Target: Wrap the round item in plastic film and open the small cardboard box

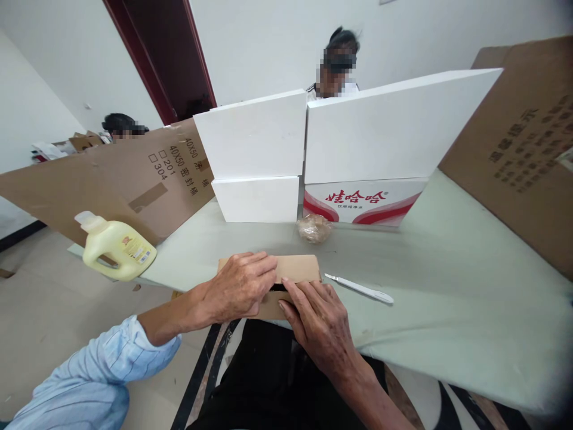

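Note:
A small brown cardboard box (pixel 298 268) lies at the table's near edge, with a dark gap between its top flaps. Over its left part, my left hand (pixel 245 283) is closed, its fingers bent and together on the cardboard. My right hand (pixel 319 316) rests on the right part, fingers spread over the flap and thumb near the gap. Just right of the box lies a white-handled scalpel (pixel 364 289), touched by neither hand. Behind the box sits a crumpled ball of clear tape (pixel 314 229).
White boxes (pixel 255 140) stand stacked across the table (pixel 447 286), one with red lettering. Large cardboard sheets (pixel 134 185) flank both sides. A yellow detergent bottle (pixel 120 248) is at the left edge. Two people are beyond the boxes and cardboard.

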`<state>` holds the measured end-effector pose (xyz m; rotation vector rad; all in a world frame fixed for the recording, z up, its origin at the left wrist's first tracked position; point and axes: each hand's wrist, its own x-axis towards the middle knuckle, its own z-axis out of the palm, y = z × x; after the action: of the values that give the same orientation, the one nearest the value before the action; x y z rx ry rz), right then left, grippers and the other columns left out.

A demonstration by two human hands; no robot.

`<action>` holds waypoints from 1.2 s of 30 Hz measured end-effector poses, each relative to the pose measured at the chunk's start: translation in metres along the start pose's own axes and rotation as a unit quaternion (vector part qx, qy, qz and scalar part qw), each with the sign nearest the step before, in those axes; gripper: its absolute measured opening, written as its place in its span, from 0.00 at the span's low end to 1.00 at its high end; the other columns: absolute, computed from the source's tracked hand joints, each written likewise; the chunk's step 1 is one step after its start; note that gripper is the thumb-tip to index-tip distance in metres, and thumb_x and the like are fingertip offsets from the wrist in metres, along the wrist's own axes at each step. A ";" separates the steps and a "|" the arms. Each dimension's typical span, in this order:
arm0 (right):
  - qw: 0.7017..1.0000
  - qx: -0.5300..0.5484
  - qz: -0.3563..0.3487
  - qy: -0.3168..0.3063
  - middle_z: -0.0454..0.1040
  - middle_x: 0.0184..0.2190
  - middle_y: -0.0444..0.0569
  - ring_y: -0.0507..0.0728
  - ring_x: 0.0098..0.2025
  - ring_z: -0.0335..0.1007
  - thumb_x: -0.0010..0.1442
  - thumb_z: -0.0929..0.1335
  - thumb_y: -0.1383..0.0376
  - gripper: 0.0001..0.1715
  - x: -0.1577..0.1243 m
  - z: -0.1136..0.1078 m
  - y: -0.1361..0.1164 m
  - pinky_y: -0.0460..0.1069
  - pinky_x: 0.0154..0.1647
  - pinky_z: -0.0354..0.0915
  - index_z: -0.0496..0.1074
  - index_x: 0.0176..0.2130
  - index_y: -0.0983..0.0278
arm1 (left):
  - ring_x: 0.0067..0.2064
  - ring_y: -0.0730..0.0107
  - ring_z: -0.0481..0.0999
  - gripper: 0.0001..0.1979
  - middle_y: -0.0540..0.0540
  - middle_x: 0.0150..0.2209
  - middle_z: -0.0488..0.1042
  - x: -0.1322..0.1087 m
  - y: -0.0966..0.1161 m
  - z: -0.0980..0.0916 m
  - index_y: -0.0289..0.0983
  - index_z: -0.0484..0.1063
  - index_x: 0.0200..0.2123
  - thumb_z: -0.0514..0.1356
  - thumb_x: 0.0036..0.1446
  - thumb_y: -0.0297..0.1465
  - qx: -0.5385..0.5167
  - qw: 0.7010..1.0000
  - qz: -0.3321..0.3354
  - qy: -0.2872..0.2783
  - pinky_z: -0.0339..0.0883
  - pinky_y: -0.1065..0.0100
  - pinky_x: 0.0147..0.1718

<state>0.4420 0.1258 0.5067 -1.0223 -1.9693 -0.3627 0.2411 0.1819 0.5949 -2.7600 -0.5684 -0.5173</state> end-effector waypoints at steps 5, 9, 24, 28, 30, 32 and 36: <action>1.000 -0.001 0.002 -0.002 0.78 0.37 0.51 0.59 0.39 0.71 0.75 0.67 0.69 0.15 -0.002 -0.002 -0.001 0.54 0.42 0.62 0.71 0.59 0.68 | 0.32 0.68 0.67 0.12 0.48 0.32 0.70 0.006 -0.015 -0.009 0.38 0.66 0.31 0.53 0.68 0.23 -0.188 0.975 -0.096 -0.068 0.61 0.66 0.31; 1.000 0.001 0.003 0.004 0.78 0.36 0.50 0.59 0.39 0.71 0.75 0.66 0.69 0.15 -0.005 -0.003 -0.003 0.54 0.43 0.62 0.70 0.60 0.68 | 0.33 0.72 0.67 0.09 0.49 0.33 0.71 0.007 -0.026 -0.015 0.37 0.69 0.32 0.56 0.67 0.27 -0.351 0.915 -0.185 -0.072 0.62 0.68 0.34; 1.000 0.013 0.019 0.008 0.78 0.37 0.51 0.59 0.39 0.71 0.74 0.67 0.69 0.15 -0.011 -0.003 -0.008 0.54 0.43 0.65 0.72 0.59 0.69 | 0.32 0.70 0.75 0.08 0.46 0.30 0.78 0.056 -0.119 0.033 0.35 0.76 0.31 0.62 0.61 0.32 -0.370 0.891 -0.262 -0.017 0.71 0.68 0.33; 0.999 0.019 0.021 0.019 0.78 0.36 0.51 0.58 0.38 0.69 0.75 0.65 0.69 0.15 -0.010 -0.003 -0.009 0.54 0.41 0.64 0.72 0.58 0.70 | 0.36 0.67 0.77 0.08 0.43 0.36 0.79 0.099 -0.139 0.072 0.35 0.75 0.33 0.57 0.64 0.25 -0.162 0.979 -0.122 -0.019 0.71 0.65 0.39; 0.999 0.023 0.024 0.023 0.77 0.35 0.51 0.58 0.36 0.68 0.76 0.65 0.68 0.15 -0.009 -0.004 -0.008 0.54 0.39 0.63 0.73 0.58 0.69 | 0.39 0.64 0.78 0.09 0.41 0.38 0.79 0.121 -0.145 0.095 0.35 0.75 0.35 0.56 0.65 0.24 -0.093 0.992 -0.071 -0.039 0.72 0.64 0.42; 0.999 0.028 0.028 0.025 0.77 0.35 0.51 0.58 0.36 0.68 0.75 0.65 0.68 0.15 -0.009 -0.004 -0.007 0.54 0.38 0.62 0.73 0.57 0.70 | 0.41 0.62 0.78 0.09 0.40 0.40 0.79 0.141 -0.149 0.119 0.35 0.76 0.36 0.56 0.66 0.24 -0.068 0.995 -0.041 -0.060 0.72 0.63 0.44; 0.999 0.028 0.021 0.037 0.76 0.33 0.49 0.57 0.33 0.67 0.73 0.66 0.70 0.14 -0.008 -0.003 -0.004 0.54 0.35 0.59 0.74 0.55 0.71 | 0.43 0.60 0.77 0.11 0.39 0.42 0.79 0.171 -0.156 0.162 0.35 0.76 0.37 0.54 0.68 0.24 -0.045 0.995 -0.002 -0.091 0.71 0.63 0.43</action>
<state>0.4428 0.1173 0.5021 -1.0000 -1.8787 -0.3162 0.3687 0.4295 0.5474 -2.9116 -0.6047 -0.2996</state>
